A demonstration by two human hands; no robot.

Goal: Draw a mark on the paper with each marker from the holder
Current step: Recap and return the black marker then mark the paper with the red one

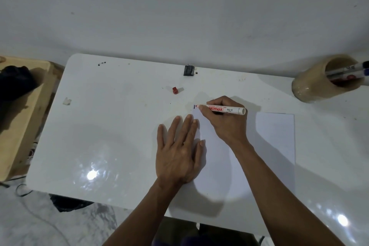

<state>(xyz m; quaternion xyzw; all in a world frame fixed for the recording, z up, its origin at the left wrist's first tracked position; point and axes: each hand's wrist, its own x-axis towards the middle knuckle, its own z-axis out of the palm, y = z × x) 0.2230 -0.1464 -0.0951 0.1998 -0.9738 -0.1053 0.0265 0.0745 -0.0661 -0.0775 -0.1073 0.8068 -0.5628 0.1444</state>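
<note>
Nearest us, two bare forearms reach in over the white table. Left hand lies flat, fingers spread, palm down on the left edge of the paper, holding nothing. Right hand is just beyond it, fingers curled tight around a white marker with red lettering, barrel lying almost level, tip pointing left at the paper's far left corner. A short dark mark sits right at that tip. Further out, a red cap stands alone on the table, well apart from the hands. Far right, the tan holder leans with more markers poking out. A small black clip sits at the far edge
</note>
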